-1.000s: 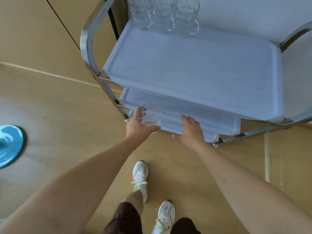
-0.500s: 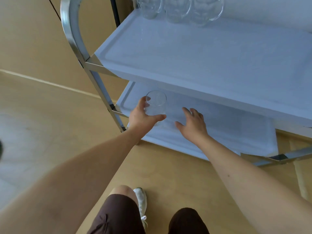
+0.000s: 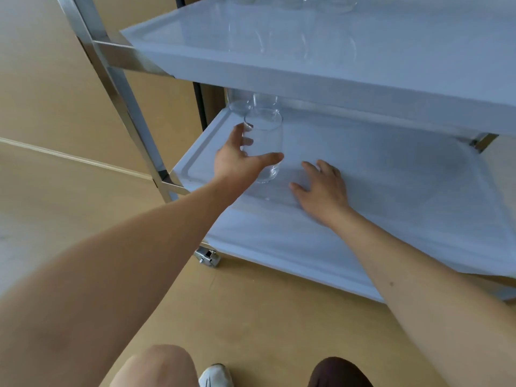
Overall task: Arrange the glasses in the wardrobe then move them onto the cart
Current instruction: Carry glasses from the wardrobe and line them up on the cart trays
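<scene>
Left hand (image 3: 236,160) around glass (image 3: 264,146)

Soft, even daylight, no harsh glare; my right hand (image 3: 324,185) casts a faint shadow on the cart's lower tray (image 3: 391,191). Wide-angle bending warps the edges; my near forearms blur.

Left hand (image 3: 237,160) curled, right hand (image 3: 324,185) flat
</scene>
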